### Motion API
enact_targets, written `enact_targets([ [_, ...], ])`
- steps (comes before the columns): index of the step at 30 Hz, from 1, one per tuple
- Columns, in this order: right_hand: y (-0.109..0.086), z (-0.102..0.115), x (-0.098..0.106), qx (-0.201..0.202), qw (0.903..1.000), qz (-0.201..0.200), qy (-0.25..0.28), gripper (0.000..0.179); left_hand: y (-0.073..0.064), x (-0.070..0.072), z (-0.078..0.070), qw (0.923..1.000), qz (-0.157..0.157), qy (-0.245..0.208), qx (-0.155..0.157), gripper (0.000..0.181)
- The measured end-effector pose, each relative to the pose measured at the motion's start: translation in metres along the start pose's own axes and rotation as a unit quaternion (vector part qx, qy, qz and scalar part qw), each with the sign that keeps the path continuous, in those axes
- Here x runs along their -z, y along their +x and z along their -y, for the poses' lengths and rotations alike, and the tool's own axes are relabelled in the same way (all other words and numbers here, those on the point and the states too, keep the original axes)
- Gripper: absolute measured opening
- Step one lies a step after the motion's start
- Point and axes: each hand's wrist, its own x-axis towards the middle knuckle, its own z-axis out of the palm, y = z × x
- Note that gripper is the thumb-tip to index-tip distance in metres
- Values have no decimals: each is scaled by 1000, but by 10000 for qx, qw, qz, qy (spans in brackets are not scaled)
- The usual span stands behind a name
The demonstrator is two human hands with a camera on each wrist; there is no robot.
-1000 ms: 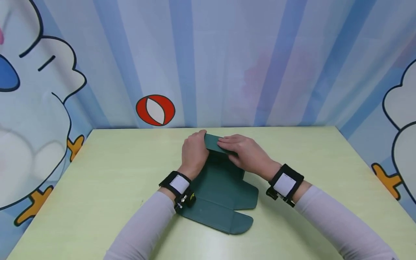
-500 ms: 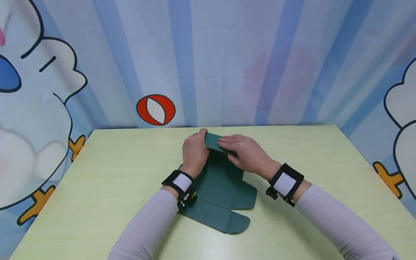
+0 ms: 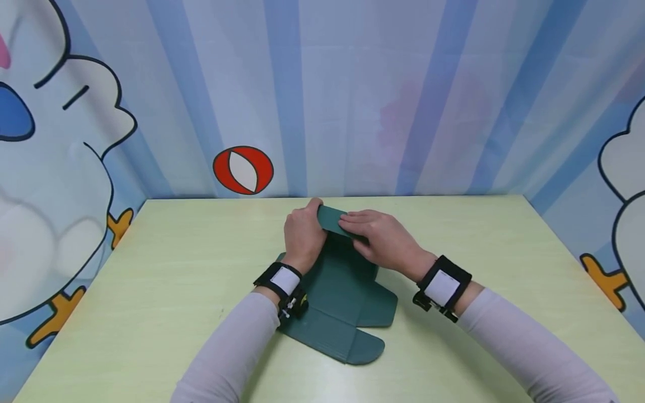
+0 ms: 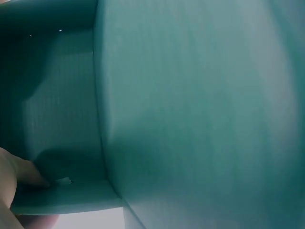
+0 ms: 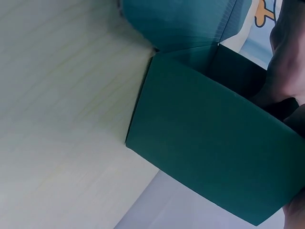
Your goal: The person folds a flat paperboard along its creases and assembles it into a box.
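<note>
A green cardboard box sits part-folded, with a pale yellow table beneath it and its lid lying on the person's side. At the box's far left corner, the left hand grips the wall; at its far right, the right hand pinches the far panel between fingers and thumb. I'd judge it light and fairly stiff (creases probably bend easily), best held by its far corners.

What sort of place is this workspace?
Probably a staged recording booth: a pale tabletop stands against a blue-striped backdrop with cartoon prints, and the person wears black wristbands carrying small devices.
</note>
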Motion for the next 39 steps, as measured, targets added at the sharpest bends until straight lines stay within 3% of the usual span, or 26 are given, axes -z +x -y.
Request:
enact_targets([
  [9, 0, 0, 0, 18, 10000, -23, -71, 40, 0, -4, 0, 9999, -152, 25, 4, 18],
  [19, 0, 1, 1, 28, 10000, -22, -92, 41, 0, -2, 0, 9997, 9, 232, -115, 14],
  [24, 0, -1, -1, 16, 10000, 32, -73, 42, -1, 1, 0, 9991, 270, 264, -186, 14],
  [27, -1, -3, -1, -11, 10000, 74, -53, 43, 0, 9, 0, 9972, 624, 300, -296, 31],
  [30, -2, -5, -2, -4, 9999, 86, 51, 44, 0, 19, 0, 9929, 878, 405, -700, 48],
  [33, -2, -6, -3, 54, 9998, 37, 175, 44, 0, 29, 1, 9829, 766, 588, -1567, 43],
  [36, -2, -7, -3, 93, 9997, -33, 239, 46, 1, 36, 1, 9610, 511, 907, -2562, 29],
  [39, -3, -8, -3, 102, 9996, -61, 249, 48, 2, 40, 2, 9368, 378, 1266, -3240, 22],
])
